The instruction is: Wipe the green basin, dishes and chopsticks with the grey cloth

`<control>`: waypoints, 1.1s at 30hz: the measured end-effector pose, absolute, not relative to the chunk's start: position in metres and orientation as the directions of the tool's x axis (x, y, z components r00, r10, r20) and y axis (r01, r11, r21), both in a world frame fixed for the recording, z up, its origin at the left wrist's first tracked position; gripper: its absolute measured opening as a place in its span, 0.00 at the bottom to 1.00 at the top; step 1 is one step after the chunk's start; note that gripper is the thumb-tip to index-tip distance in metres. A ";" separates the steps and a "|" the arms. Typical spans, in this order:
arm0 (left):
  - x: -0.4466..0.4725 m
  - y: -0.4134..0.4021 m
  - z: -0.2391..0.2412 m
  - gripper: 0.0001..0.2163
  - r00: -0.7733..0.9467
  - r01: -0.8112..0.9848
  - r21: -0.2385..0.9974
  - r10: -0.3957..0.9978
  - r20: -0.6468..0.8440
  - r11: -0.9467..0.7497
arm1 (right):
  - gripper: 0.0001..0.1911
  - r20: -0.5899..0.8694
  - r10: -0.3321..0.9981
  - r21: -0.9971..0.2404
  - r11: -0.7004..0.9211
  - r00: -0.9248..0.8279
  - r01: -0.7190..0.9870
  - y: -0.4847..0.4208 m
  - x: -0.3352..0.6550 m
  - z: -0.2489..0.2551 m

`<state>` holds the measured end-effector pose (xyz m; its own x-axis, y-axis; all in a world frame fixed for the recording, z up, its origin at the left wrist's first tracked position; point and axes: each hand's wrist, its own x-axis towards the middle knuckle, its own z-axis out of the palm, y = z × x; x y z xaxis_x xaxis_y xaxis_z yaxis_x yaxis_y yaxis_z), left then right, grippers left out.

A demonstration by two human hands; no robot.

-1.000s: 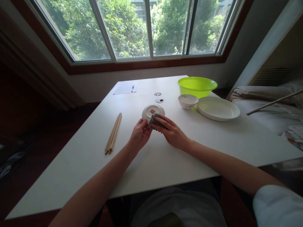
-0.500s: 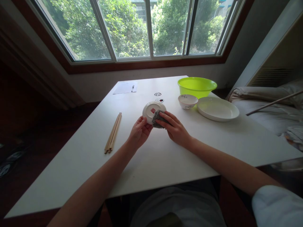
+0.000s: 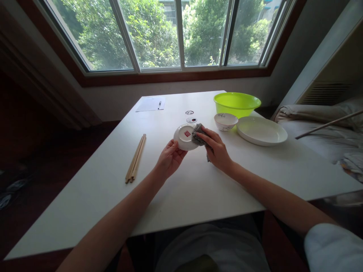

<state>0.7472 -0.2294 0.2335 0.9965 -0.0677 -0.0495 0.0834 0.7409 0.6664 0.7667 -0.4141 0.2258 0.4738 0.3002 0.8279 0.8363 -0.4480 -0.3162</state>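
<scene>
A small white saucer [image 3: 184, 140] is held above the table with its underside, marked by a red square stamp, turned toward me. My left hand [image 3: 170, 156] pinches its lower left rim between thumb and fingers. A crumpled grey cloth [image 3: 198, 135] is pressed to the saucer's right edge by my right hand [image 3: 217, 149], whose fingers are closed over it. Part of the cloth hangs below those fingers. The saucer's other face is hidden.
Wooden chopsticks [image 3: 136, 158] lie to the left on the white table [image 3: 181, 200]. Rightward stand a patterned bowl [image 3: 226, 122], a big white plate [image 3: 262, 131] and a lime-green basin [image 3: 237, 104]. Paper [image 3: 149, 104] with a pen [image 3: 159, 105] and two round flat pieces [image 3: 191, 120] lie farther back.
My right hand has moved the cloth up and right, from the saucer's lower right toward its right edge. The saucer has shifted slightly right and tilted in my left hand.
</scene>
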 end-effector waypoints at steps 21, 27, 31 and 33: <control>0.756 -0.224 0.231 0.06 0.993 0.072 0.644 0.008 -0.120 0.762 | 0.25 0.806 0.376 -0.351 -0.318 0.458 0.880 -0.406 0.759 0.215; 0.755 -0.224 0.231 0.03 0.995 0.083 0.670 -0.025 -0.096 0.737 | 0.27 0.769 0.268 -0.533 -0.233 0.581 0.813 -0.411 0.764 0.216; 0.754 -0.223 0.230 0.02 0.995 0.099 0.681 -0.061 -0.080 0.726 | 0.27 0.729 0.189 -0.638 -0.162 0.658 0.753 -0.412 0.768 0.216; 0.754 -0.222 0.230 0.02 0.994 0.105 0.688 -0.076 -0.073 0.718 | 0.27 0.707 0.172 -0.674 -0.132 0.686 0.727 -0.412 0.770 0.216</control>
